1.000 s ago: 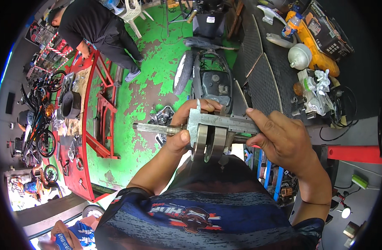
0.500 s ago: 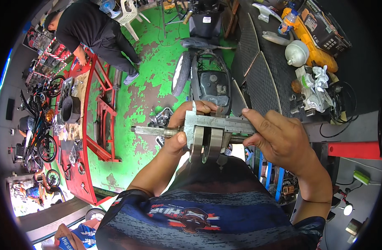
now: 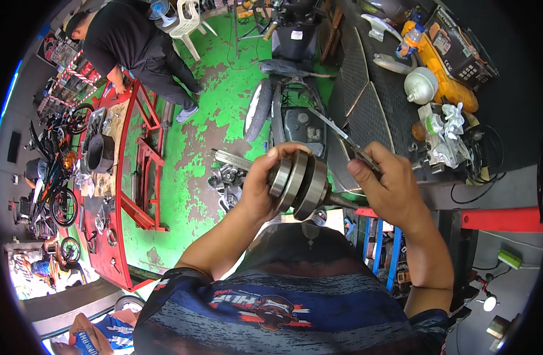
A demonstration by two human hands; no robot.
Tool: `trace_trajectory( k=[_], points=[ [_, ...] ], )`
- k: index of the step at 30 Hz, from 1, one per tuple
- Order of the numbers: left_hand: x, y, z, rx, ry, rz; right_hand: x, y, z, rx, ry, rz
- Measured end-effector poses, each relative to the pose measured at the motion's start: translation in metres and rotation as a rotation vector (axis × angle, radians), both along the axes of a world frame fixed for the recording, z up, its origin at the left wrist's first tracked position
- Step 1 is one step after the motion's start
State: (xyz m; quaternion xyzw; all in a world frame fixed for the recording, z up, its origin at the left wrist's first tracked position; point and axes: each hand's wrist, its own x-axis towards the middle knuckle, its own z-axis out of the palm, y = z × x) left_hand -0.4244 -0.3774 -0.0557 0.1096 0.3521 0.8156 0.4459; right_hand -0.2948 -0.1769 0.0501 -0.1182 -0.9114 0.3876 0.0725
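My left hand is closed round a steel crankshaft with two thick round webs, held in front of my chest. One end of its shaft points up and left past the hand; the tapered other end points right and slightly down. In my right hand a metal vernier caliper is gripped between thumb and fingers. It slants up and left, apart from the crankshaft. My right fingers are partly hidden behind the tool.
A workbench with a black ribbed mat stands at right, bearing a grey rounded canister and crumpled packaging. Ahead is a partly stripped motorcycle. An engine part lies on the green floor. A person leans over the red bench at left.
The caliper has come off the crankshaft webs and swung to a slant at the right. My left hand has tilted the crankshaft, its left end now higher.
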Motion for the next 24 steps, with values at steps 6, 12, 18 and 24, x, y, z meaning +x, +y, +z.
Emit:
trace_trajectory(
  k=[6, 12, 18, 24],
  points=[
    [-0.010, 0.019, 0.018, -0.081, -0.268, -0.034, -0.013, 0.000, -0.045, -0.011, 0.146, 0.038],
    [-0.010, 0.022, 0.046, -0.235, -0.023, -0.250, -0.018, 0.007, -0.067, -0.187, 0.264, -0.050],
    [-0.028, 0.018, 0.055, -0.452, 0.829, -0.166, -0.007, 0.007, -0.049, -0.704, 0.042, 0.018],
    [-0.019, 0.043, 0.043, 0.077, 0.302, -0.021, -0.013, -0.004, -0.036, -0.970, -0.055, -0.003]
  ],
)
